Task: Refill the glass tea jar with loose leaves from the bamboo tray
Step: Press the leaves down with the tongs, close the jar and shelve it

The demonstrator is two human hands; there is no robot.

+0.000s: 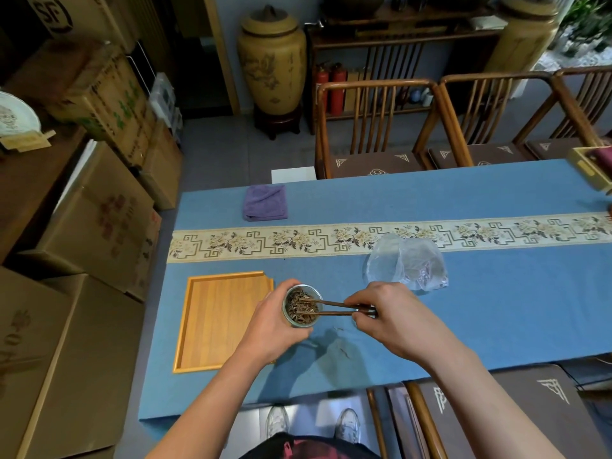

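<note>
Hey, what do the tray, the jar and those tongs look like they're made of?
Tray: bamboo or light wood, smooth satin finish with visible straight grain. Jar: looks like clear glass, with a pale rim. Tongs: dark brown, thin, matte, probably wood or bamboo.

1. There is a single view, from a wide-angle camera worn on the person's head.
2. It looks forward and steeply down, so the person's shoes point(278, 420) show at the bottom edge and the tall clay urn point(271, 61) at the top.
3. It sits close above the blue tablecloth point(496, 309), whose straight edges bow towards the frame's sides.
</note>
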